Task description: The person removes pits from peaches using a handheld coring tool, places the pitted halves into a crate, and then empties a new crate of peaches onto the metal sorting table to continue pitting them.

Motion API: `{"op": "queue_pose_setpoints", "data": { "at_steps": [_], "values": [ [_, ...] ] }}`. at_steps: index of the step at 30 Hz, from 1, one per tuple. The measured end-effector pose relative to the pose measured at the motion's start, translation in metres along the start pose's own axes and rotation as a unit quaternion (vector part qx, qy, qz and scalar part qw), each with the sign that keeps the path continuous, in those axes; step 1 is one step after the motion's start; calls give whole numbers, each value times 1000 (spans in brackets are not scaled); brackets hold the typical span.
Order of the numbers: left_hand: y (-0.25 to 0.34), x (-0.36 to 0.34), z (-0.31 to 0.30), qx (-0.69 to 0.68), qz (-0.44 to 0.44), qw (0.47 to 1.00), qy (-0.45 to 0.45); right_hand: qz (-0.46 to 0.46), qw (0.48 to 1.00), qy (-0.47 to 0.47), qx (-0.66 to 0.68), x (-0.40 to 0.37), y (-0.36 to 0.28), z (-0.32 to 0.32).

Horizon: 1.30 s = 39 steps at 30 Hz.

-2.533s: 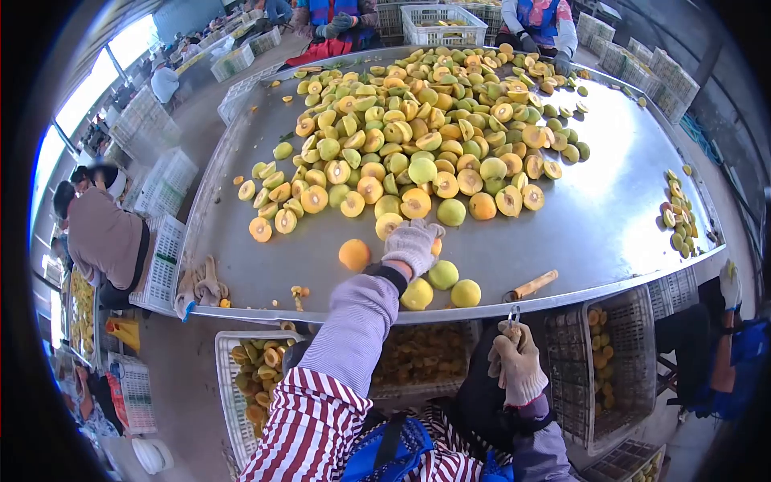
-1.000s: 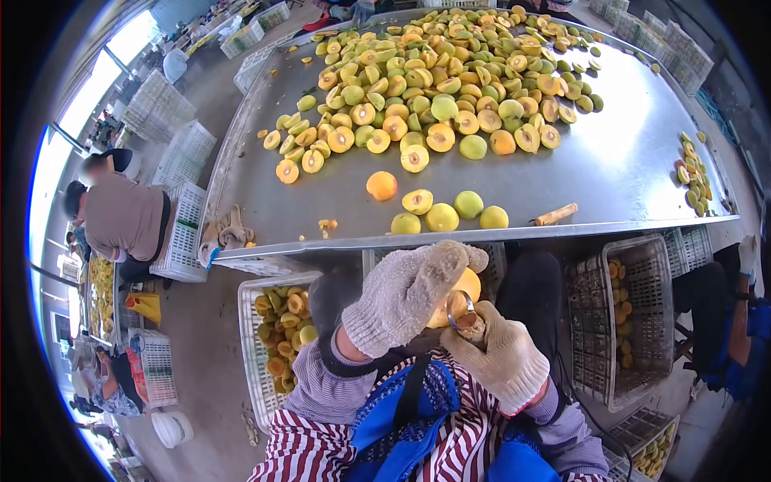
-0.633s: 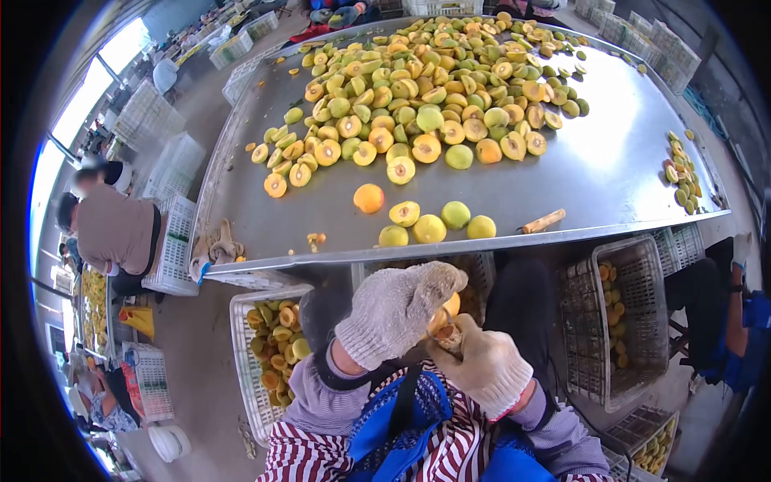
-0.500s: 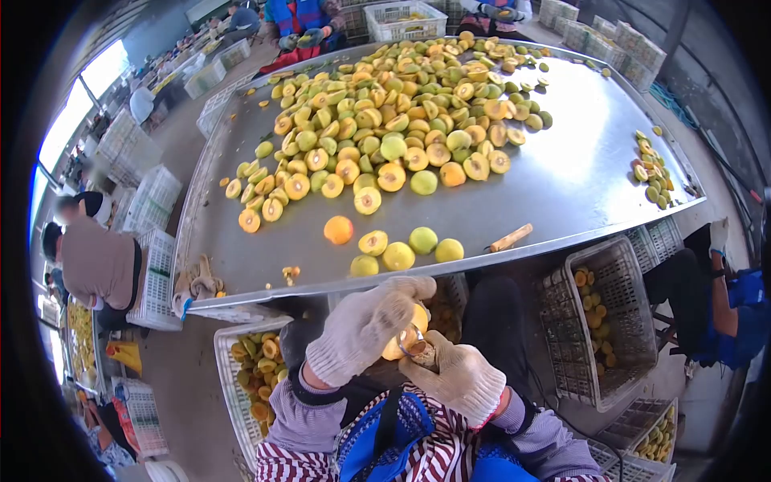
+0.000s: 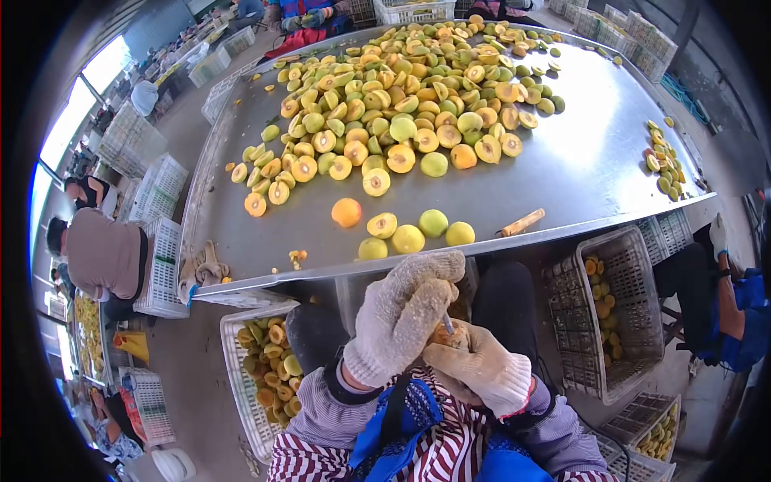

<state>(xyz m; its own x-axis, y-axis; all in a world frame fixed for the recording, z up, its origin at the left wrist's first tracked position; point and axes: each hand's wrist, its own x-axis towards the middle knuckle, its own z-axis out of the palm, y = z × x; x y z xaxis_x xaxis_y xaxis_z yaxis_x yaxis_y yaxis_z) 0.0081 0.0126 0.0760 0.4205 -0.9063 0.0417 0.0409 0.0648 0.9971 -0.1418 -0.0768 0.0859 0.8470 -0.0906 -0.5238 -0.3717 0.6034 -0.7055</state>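
Note:
My left hand (image 5: 405, 317), in a whitish knit glove, is closed over a peach that its fingers mostly hide. A little orange-brown flesh (image 5: 443, 336) shows between my hands. My right hand (image 5: 482, 365), gloved too, grips a small pitting tool whose metal tip (image 5: 448, 324) peeks out beside the left fingers. Both hands meet above my lap, just below the table edge. Closest on the metal table (image 5: 297, 233) are several whole or halved yellow-green peaches (image 5: 408, 238) and an orange one (image 5: 346, 212).
A large heap of halved peaches (image 5: 385, 112) covers the table's far middle. A wooden-handled tool (image 5: 522, 222) lies near the front edge, gloves (image 5: 205, 267) at the left corner. Crates of peach halves stand left (image 5: 241, 377) and right (image 5: 562, 337). A co-worker (image 5: 104, 253) sits at far left.
My hands have turned and drawn closer together; the yellow peach and the tool's metal loop, plain before, are now largely covered by my left fingers. The view has shifted slightly.

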Motion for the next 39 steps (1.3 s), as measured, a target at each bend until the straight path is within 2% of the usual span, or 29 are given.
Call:
{"op": "queue_pose_setpoints", "data": {
  "at_steps": [2,3,4,6,7,8,10,12,13,15,16,17,18,20,21,22,23,26,28,30,32,34,35,36,38,39],
  "values": [
    [-17,0,5,131,218,966,43,0,1000,9,-1,0,8,-4],
    [-26,1,6,77,236,968,30,-1,1000,18,-4,1,10,-6],
    [-31,-3,9,79,238,968,31,-3,1000,16,-5,3,10,-6],
    [-32,-9,11,-107,85,990,22,2,986,105,-128,7,8,-7],
    [-34,-13,2,-106,21,994,-1,-21,980,123,-158,11,11,-7],
    [-35,-13,-6,-43,-7,999,-16,-49,971,137,-191,16,18,-8],
    [-26,-18,-11,-91,-41,995,-25,-80,964,141,-211,21,28,-9],
    [-22,-20,-7,-207,-50,977,-10,-112,934,168,-296,25,32,-9],
    [-22,-21,-2,-223,-23,975,10,-172,926,162,-296,30,36,-10],
    [-21,-20,4,-271,5,962,32,-177,907,172,-342,28,29,-5],
    [-19,-20,1,-270,9,962,32,-170,888,193,-382,26,26,-3],
    [-18,-22,-1,-266,-19,963,39,-233,852,199,-425,25,26,-5],
    [-18,-22,-1,-265,-53,962,36,-228,851,213,-422,25,26,-3],
    [-14,-23,-3,-258,-91,961,47,-280,789,243,-490,24,26,0],
    [-17,-22,-2,-247,-76,964,60,-329,765,243,-497,29,33,-6],
    [-20,-22,0,-238,-60,967,69,-352,759,249,-489,29,34,-6],
    [-18,-22,5,-249,-42,965,77,-356,729,274,-517,31,37,-5],
    [-31,-20,1,-263,7,962,67,-305,747,220,-548,32,32,-10],
    [-27,-18,0,-222,4,973,60,-313,755,211,-536,33,35,-10],
    [-20,-18,3,-236,-49,965,107,-319,761,208,-526,30,35,-7],
    [-23,-16,13,-280,-50,948,145,-364,751,247,-493,32,37,-5],
    [-27,-17,17,-339,-20,929,147,-380,742,267,-484,31,32,-6],
    [-29,-21,12,-342,-16,932,116,-380,745,285,-468,31,31,-10],
    [-24,-24,5,-342,-16,931,126,-377,750,300,-452,30,30,-14],
    [-6,-31,-13,-143,-185,971,54,-376,753,309,-443,28,27,-19],
    [-12,-31,-23,-129,-201,971,8,-348,781,306,-419,24,24,-17]
  ]
}}
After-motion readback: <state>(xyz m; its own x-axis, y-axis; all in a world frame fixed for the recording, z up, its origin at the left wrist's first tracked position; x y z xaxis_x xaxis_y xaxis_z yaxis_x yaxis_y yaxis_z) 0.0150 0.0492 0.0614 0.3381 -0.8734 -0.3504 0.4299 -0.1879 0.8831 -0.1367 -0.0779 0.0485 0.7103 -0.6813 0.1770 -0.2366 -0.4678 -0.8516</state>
